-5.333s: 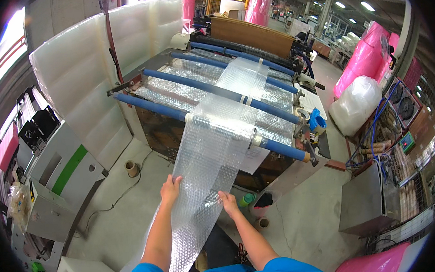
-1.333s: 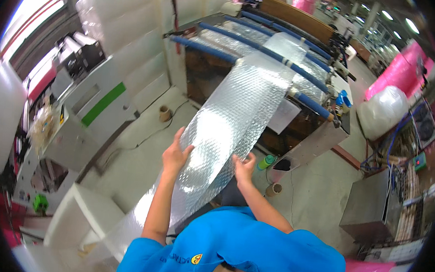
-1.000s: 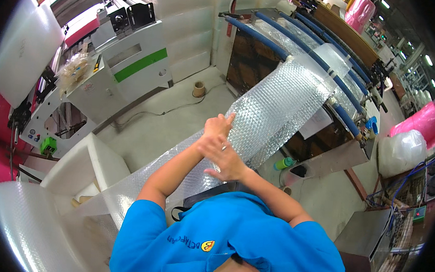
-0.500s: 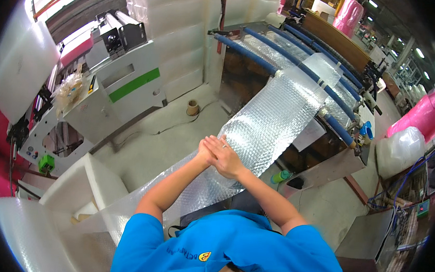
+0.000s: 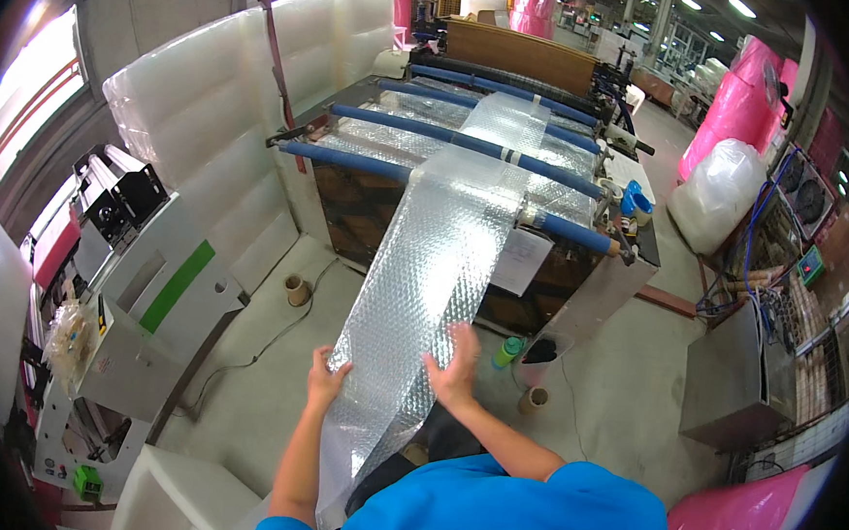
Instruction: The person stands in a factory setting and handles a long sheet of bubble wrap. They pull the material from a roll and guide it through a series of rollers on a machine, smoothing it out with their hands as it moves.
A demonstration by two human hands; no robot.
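A white paper sheet [image 5: 522, 261] hangs at the machine's [image 5: 350, 212] front, just below the foremost blue roller [image 5: 570, 233]; it bears faint printed lines, too small to read. On the blue shirt [image 5: 516, 509], a bit of yellow marking shows at the lower rim, mostly cut off. The green-framed panel [image 5: 810, 265] at the right has a small display, also too small to make out.

A clear strip of bubble wrap [image 5: 434, 266] runs from the machine over the rollers and slopes down toward the person, passing between the two hands. The left hand [image 5: 324, 383] is at the strip's left edge, thumb over the film and fingers along the outer side; whether it pinches the film I cannot tell. The right hand [image 5: 455, 372] is at the opposite edge, somewhat blurred, thumb and fingers spread apart, with the thumb over the film.

Just beyond the right hand, a green bottle [image 5: 508, 352] and a short cardboard tube [image 5: 533, 400] stand on the floor [image 5: 620, 403]; another cardboard core [image 5: 297, 289] stands to the left of the strip.
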